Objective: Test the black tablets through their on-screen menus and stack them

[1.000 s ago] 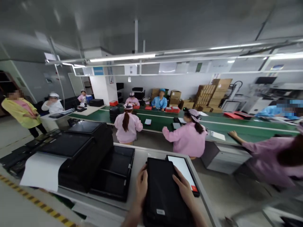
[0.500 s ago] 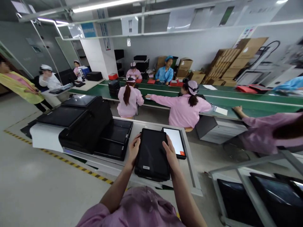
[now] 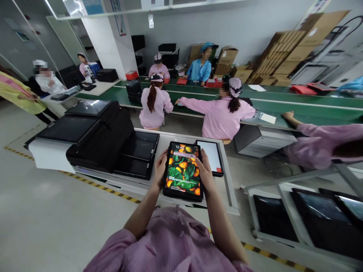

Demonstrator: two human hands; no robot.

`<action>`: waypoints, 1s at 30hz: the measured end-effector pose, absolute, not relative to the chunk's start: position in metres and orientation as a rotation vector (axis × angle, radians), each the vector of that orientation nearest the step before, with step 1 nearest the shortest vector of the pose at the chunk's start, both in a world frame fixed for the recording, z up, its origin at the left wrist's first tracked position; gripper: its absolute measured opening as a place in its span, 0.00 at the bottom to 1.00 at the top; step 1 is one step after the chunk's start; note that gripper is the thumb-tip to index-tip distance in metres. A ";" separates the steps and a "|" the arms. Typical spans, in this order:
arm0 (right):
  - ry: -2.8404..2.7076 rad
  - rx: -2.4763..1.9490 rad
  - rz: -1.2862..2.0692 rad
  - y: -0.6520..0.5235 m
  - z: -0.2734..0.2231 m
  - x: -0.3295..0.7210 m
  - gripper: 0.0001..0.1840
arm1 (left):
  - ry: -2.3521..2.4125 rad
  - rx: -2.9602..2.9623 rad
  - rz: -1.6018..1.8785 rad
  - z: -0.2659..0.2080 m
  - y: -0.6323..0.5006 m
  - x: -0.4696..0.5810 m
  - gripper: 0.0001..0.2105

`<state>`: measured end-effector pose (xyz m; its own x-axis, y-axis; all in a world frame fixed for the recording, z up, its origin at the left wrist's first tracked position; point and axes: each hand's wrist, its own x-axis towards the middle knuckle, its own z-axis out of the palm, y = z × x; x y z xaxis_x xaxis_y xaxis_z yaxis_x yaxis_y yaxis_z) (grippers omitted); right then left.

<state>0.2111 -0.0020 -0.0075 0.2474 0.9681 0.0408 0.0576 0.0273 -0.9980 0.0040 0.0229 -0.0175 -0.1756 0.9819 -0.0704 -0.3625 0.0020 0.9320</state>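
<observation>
Between my two hands is a black tablet (image 3: 183, 175), held upright in portrait, its screen lit with a picture of oranges and green leaves and a clock at the top. My left hand (image 3: 160, 168) grips its left edge. My right hand (image 3: 205, 170) grips the right edge, with the thumb lying over the side of the screen. Just behind, a second tablet (image 3: 210, 156) with a white screen and a small red patch lies on the bench (image 3: 227, 192). Left of my hands, several dark tablets (image 3: 138, 151) lie on the same bench.
Tall stacks of black tablets (image 3: 99, 139) stand at the bench's left. A rack (image 3: 283, 211) with dark screens is at lower right. Beyond, co-workers in pink (image 3: 218, 115) and blue (image 3: 199, 70) sit along a green conveyor (image 3: 187, 109). Cardboard boxes (image 3: 283, 53) lean at the back wall.
The held tablet's screen was dark and is now lit with the oranges picture. The view has tilted downward. Both hands keep their hold on its edges.
</observation>
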 end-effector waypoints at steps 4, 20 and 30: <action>-1.126 -1.283 0.851 -0.023 -0.003 0.209 0.37 | 1.111 0.856 1.422 -0.018 0.010 -0.007 0.21; -1.667 -1.399 0.180 -0.056 0.041 0.235 0.20 | 1.107 1.002 1.428 -0.019 -0.026 -0.020 0.18; -1.882 -1.022 0.328 -0.121 0.049 0.205 0.22 | 1.155 1.064 1.405 -0.019 -0.027 -0.024 0.17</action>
